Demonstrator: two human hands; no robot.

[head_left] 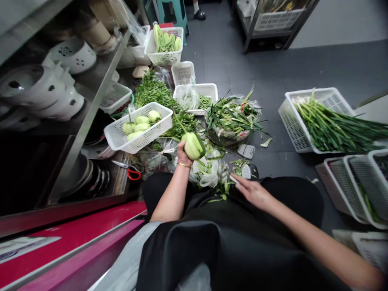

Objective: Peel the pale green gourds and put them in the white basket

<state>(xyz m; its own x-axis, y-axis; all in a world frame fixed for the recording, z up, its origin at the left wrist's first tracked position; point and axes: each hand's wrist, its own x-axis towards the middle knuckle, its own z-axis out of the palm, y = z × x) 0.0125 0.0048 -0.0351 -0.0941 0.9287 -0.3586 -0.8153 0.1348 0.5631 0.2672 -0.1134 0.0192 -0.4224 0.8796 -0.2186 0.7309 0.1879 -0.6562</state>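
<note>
My left hand (182,154) is wrapped round a partly peeled green gourd (194,146) with a long thin stem. Its near side is pale, while dark skin shows along its right edge. Lower and to the right, my right hand (250,192) grips the pale handle of a peeler (234,178), whose head is blurred by motion. The peeler is apart from the gourd. Green peelings (222,197) and plastic bags (210,178) lie below, between my knees. Left of the gourd, a white basket (117,141) holds several pale green gourds (142,120).
Leafy greens (153,91) and a heap of scallion trimmings (233,117) lie ahead. A white crate of long green stalks (289,129) stands right, near stacked baskets (336,190). Red-handled scissors (133,173) rest on the left beside a metal shelf (100,89). A person's shoe (199,15) appears far ahead.
</note>
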